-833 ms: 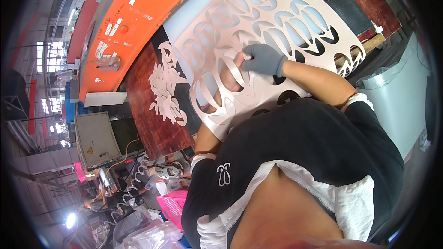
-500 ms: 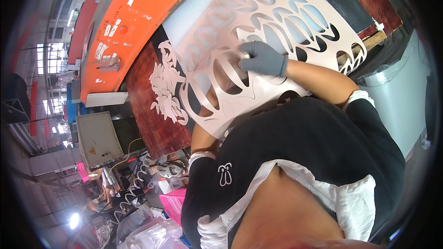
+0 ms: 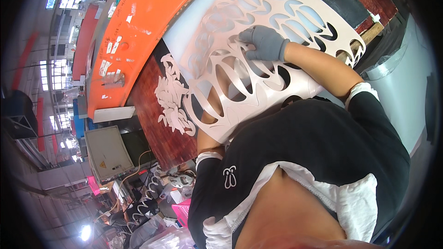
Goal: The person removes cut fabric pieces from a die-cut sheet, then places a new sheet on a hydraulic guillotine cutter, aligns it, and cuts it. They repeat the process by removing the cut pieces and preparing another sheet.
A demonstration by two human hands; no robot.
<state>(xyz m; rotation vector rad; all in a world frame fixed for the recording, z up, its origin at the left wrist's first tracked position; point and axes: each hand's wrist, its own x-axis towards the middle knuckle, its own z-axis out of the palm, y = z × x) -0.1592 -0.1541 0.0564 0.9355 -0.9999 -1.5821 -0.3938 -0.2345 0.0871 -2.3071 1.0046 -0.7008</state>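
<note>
A large pale pink sheet (image 3: 295, 93) with rows of cut-out curved openings lies bowed in front of me, its near edge against my black shirt. On its upper face, my right hand (image 3: 266, 44), in a grey glove, has its fingers curled on the sheet's strips; the fingertips are partly hidden. My left forearm (image 3: 208, 142) passes beneath the sheet, and skin shows through the openings. The fingers of my left hand are hidden there. Left of the sheet is a heap of loose curved pale pink pieces (image 3: 170, 94).
An orange machine beam (image 3: 143, 32) spans the far left. Below it lies a dark red board (image 3: 159, 129), with a grey metal box (image 3: 107, 152) farther left. A pink basket (image 3: 183, 212) stands at the lower left. A grey-white sheet (image 3: 401, 92) hangs at the right.
My right hand has moved slightly up over the sheet. Below it, a dark opening and a loosened curved piece now show. The whole view has shifted a little.
</note>
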